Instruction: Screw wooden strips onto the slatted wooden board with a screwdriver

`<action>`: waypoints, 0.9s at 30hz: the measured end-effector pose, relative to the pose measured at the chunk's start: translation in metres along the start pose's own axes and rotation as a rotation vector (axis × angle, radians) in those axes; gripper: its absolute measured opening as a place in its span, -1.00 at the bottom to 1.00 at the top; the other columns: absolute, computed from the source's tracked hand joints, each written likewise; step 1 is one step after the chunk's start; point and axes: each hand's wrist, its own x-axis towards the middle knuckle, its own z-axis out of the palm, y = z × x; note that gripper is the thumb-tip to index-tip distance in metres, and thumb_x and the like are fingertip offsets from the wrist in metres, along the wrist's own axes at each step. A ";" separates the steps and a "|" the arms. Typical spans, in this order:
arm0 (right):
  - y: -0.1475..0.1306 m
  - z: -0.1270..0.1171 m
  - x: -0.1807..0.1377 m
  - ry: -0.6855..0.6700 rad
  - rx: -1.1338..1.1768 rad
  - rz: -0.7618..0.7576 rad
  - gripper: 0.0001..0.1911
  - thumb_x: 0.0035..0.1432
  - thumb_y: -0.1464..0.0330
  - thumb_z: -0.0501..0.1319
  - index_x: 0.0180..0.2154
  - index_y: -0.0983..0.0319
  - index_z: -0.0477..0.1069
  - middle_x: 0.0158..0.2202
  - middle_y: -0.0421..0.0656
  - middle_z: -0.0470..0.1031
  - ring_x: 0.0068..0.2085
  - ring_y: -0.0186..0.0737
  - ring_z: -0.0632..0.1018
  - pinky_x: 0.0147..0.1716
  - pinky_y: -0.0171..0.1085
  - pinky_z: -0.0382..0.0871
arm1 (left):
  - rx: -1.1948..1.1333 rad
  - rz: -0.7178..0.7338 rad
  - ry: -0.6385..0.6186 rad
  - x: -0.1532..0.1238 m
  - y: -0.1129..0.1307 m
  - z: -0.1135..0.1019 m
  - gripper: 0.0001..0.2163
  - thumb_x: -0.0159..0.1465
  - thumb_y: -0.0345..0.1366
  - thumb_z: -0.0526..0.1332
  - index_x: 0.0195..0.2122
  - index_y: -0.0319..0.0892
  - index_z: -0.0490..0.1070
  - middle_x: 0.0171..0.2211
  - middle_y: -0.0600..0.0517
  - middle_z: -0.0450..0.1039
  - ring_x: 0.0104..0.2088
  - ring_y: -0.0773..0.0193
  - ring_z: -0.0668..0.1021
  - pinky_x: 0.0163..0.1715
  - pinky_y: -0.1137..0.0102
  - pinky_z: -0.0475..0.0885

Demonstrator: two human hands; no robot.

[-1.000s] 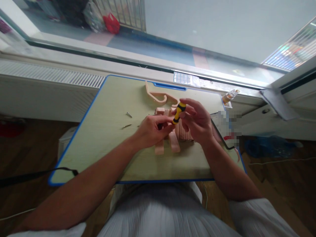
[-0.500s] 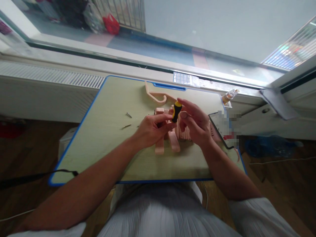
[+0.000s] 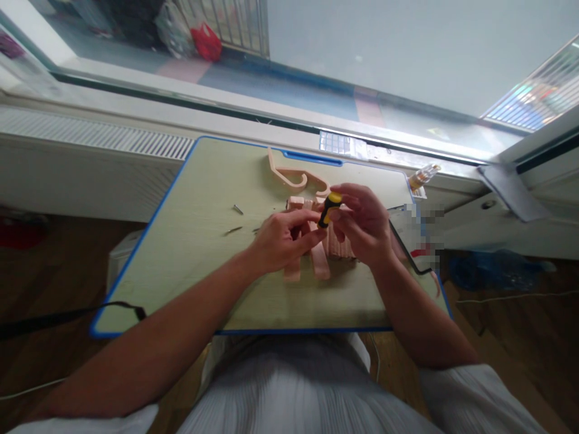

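Observation:
A yellow and black screwdriver (image 3: 329, 208) stands nearly upright over a pile of pale wooden parts (image 3: 318, 252) on a green lap table (image 3: 199, 241). My right hand (image 3: 362, 228) is wrapped round the screwdriver's handle. My left hand (image 3: 283, 238) pinches near the tool's tip and rests on the wooden parts; what its fingers hold is hidden. A curved wooden piece (image 3: 292, 175) lies just beyond the pile.
Two small screws (image 3: 236, 209) (image 3: 233, 230) lie left of my hands. A phone (image 3: 414, 238) rests at the table's right edge. A small bottle (image 3: 421, 176) lies on the window sill. A black cable (image 3: 72, 316) runs off the table's left corner.
My right hand has turned the screwdriver handle, its fingers closing and shifting round it. The left hand stays pinched at the tip on the wooden parts.

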 end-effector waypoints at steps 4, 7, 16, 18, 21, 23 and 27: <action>0.002 0.004 -0.001 0.028 -0.007 -0.004 -0.60 0.24 0.24 0.55 0.06 0.03 0.52 -0.04 -0.17 0.53 -0.34 -0.37 0.49 -0.57 -0.40 0.45 | -0.155 -0.033 0.067 0.000 -0.003 0.008 -0.56 0.31 0.03 0.50 0.05 -0.17 0.67 -0.49 0.13 0.44 -0.53 0.41 0.36 -0.53 0.46 0.20; 0.002 0.005 0.000 0.050 0.020 -0.024 -0.59 0.23 0.27 0.56 0.03 0.03 0.49 -0.10 -0.21 0.51 -0.35 -0.39 0.49 -0.56 -0.42 0.41 | -0.191 -0.029 0.084 0.000 0.000 0.009 -0.61 0.33 -0.02 0.49 0.04 -0.19 0.70 -0.49 0.13 0.41 -0.53 0.42 0.34 -0.53 0.46 0.20; -0.005 -0.006 0.001 -0.032 -0.011 0.076 -0.60 0.35 0.13 0.45 0.15 0.06 0.63 -0.16 -0.18 0.67 -0.54 -0.41 0.39 -0.65 -0.31 0.34 | -0.081 -0.017 0.016 0.001 0.001 0.002 -0.57 0.44 0.06 0.36 0.08 -0.19 0.72 -0.42 0.07 0.47 -0.44 0.36 0.39 -0.43 0.45 0.27; -0.006 -0.006 0.001 -0.020 -0.001 0.079 -0.61 0.33 0.14 0.47 0.13 0.07 0.65 -0.18 -0.18 0.68 -0.56 -0.43 0.38 -0.68 -0.33 0.30 | -0.086 -0.016 -0.008 0.001 0.000 0.001 -0.55 0.46 0.07 0.33 0.14 -0.18 0.70 -0.37 0.05 0.52 -0.41 0.34 0.42 -0.40 0.44 0.30; -0.003 -0.005 0.001 -0.012 0.022 0.061 -0.63 0.31 0.18 0.50 0.10 0.08 0.64 -0.16 -0.17 0.68 -0.55 -0.45 0.38 -0.68 -0.36 0.30 | -0.078 -0.017 -0.036 0.000 0.002 0.000 -0.53 0.50 0.07 0.28 0.22 -0.14 0.67 -0.33 0.04 0.56 -0.38 0.32 0.47 -0.36 0.43 0.33; -0.001 -0.005 0.001 -0.013 0.026 0.038 -0.63 0.29 0.20 0.52 0.08 0.09 0.61 -0.13 -0.17 0.67 -0.51 -0.45 0.41 -0.66 -0.38 0.34 | -0.053 -0.014 -0.030 -0.001 0.003 -0.001 -0.54 0.51 0.08 0.26 0.20 -0.13 0.69 -0.33 0.04 0.57 -0.38 0.31 0.49 -0.35 0.43 0.35; 0.002 -0.004 0.001 0.000 0.024 0.024 -0.62 0.26 0.25 0.54 0.04 0.08 0.52 -0.10 -0.19 0.60 -0.40 -0.41 0.48 -0.60 -0.43 0.39 | -0.056 -0.017 0.008 -0.002 0.003 0.001 -0.56 0.50 0.09 0.28 0.12 -0.14 0.70 -0.37 0.05 0.55 -0.41 0.33 0.49 -0.39 0.45 0.35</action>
